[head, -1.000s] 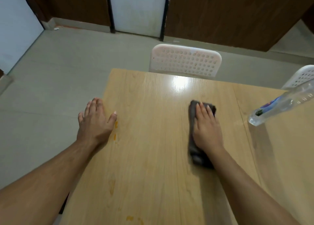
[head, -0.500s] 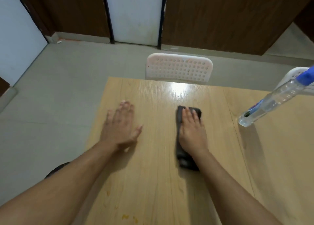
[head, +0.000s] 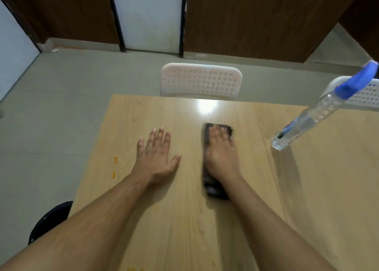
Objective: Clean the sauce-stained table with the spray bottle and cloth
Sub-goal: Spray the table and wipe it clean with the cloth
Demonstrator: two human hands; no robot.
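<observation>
A dark folded cloth [head: 213, 186] lies on the light wooden table [head: 184, 219], pinned flat under my right hand [head: 222, 154]. The cloth is blurred. My left hand [head: 156, 158] rests flat on the table to its left, fingers spread, holding nothing. Orange sauce stains [head: 115, 166] mark the table near its left edge, left of my left hand; more show at the near edge [head: 133, 268]. A clear spray bottle [head: 307, 117] with a blue trigger head stands at the right, apart from both hands.
A white perforated chair [head: 201, 80] is pushed in at the table's far edge; a second one [head: 365, 94] stands behind the bottle. A dark round object [head: 49, 221] sits on the floor by the table's left edge. A seam [head: 270, 158] divides the tabletop.
My left hand has slid right from the table's left edge, uncovering the orange stains there. My right hand and the cloth have shifted slightly left across the table.
</observation>
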